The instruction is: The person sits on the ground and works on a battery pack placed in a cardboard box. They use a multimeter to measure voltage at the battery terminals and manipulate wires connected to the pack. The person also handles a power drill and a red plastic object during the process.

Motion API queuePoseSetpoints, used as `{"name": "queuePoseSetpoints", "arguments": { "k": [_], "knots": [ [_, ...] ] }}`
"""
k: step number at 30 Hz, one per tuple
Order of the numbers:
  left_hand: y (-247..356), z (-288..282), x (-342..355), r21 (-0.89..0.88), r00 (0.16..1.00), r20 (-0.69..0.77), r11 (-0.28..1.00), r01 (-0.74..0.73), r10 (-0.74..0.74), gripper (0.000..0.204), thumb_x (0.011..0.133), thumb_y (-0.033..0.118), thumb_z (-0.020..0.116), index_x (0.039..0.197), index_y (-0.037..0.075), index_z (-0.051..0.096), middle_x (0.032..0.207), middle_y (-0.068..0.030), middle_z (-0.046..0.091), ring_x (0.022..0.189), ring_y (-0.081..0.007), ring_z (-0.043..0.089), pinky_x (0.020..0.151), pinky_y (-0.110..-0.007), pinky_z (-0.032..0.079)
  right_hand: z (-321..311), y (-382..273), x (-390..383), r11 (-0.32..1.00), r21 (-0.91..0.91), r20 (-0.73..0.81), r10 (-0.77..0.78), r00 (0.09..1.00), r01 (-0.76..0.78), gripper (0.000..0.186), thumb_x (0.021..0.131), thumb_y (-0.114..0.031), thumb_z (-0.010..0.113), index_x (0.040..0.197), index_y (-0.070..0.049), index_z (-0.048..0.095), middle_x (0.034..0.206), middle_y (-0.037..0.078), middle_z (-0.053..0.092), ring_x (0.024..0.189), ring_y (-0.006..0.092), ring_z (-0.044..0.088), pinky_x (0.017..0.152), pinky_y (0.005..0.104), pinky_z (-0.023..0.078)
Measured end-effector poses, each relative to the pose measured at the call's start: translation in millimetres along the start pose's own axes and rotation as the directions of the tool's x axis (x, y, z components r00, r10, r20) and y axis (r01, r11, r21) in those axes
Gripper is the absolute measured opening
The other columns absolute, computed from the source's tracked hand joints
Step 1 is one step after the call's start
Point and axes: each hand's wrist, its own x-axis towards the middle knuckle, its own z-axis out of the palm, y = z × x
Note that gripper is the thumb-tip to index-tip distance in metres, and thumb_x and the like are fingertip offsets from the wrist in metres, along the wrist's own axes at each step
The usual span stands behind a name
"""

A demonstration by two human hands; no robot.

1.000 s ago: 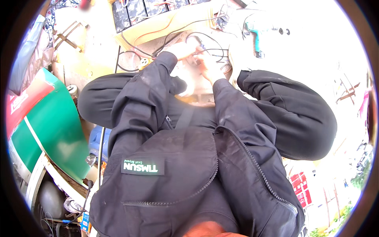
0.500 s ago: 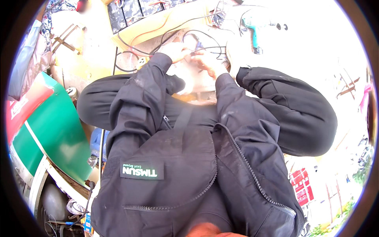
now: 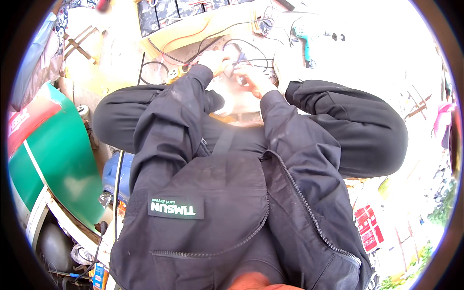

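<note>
Thin black round cable (image 3: pixel 256 60) lies just before the tan cardboard box (image 3: pixel 203 29), likely light, springy, best pinched near its end, left hand (image 3: pixel 212 59) and right hand (image 3: pixel 254 79) beside it, fingers curled (glare; can't tell whether gripping).

Harsh light, brightest at upper right, bleaches the floor (image 3: pixel 377 65) nearly white on my remote feed; haze softens the hands (image 3: pixel 253 79), the black jacket (image 3: pixel 212 183) shows detail, and fisheye distortion bends edges inside a dark rim.
</note>
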Motion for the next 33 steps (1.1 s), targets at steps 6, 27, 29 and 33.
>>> {"name": "queuePoseSetpoints", "arguments": {
  "k": [6, 27, 29, 33],
  "knots": [
    [5, -4, -5, -0.014, 0.991, -0.107, 0.997, -0.077, 0.075, 0.019, 0.085, 0.024, 0.066, 0.097, 0.011, 0.073, 0.088, -0.0126, 0.071, 0.084, -0.031, 0.067, 0.082, -0.039, 0.051, 2, 1, 10, 0.991, 0.137, 0.024, -0.004, 1.0, 0.0, 0.017, 0.081, -0.021, 0.072, 0.096, -0.016, 0.066, 0.092, -0.003, 0.06, 0.088, 0.0158, 0.058, 0.072, 0.0365, 0.047],
    [33, -5, -11, 0.179, 0.962, -0.131, 0.96, -0.214, 0.239, 0.018, 0.081, 0.014, 0.058, 0.092, 0.006, 0.068, 0.095, -0.0157, 0.067, 0.096, -0.0324, 0.062, 0.088, -0.042, 0.048, -23, -8, 99, 0.956, 0.155, 0.009, 0.249, 0.968, -0.248, 0.024, 0.092, -0.03, 0.061, 0.081, -0.009, 0.059, 0.07, 0.004, 0.059, 0.066, 0.017, 0.061, 0.061, 0.0315, 0.055],
    [26, -7, -19, 0.283, 0.996, 0.052, 0.955, -0.082, 0.07, 0.01, 0.08, 0.013, 0.06, 0.083, 0.008, 0.068, 0.083, -0.0142, 0.068, 0.084, -0.0333, 0.066, 0.086, -0.045, 0.05, 33, -61, 32, 0.956, 0.12, -0.111, 0.281, 0.953, -0.268, 0.024, 0.094, -0.029, 0.057, 0.082, -0.009, 0.06, 0.073, 0.003, 0.06, 0.068, 0.0154, 0.061, 0.063, 0.0315, 0.055],
    [31, -13, -13, 0.106, 0.996, -0.072, 0.993, 0.052, -0.045, 0.021, 0.086, 0.025, 0.059, 0.091, 0.011, 0.072, 0.081, -0.0161, 0.069, 0.081, -0.0358, 0.067, 0.075, -0.047, 0.052, 14, -57, 32, 0.952, 0.249, 0.006, 0.184, 0.983, -0.18, 0.032, 0.096, -0.038, 0.053, 0.097, -0.009, 0.065, 0.089, 0.003, 0.063, 0.077, 0.0174, 0.061, 0.062, 0.0324, 0.051]
  ]
}}
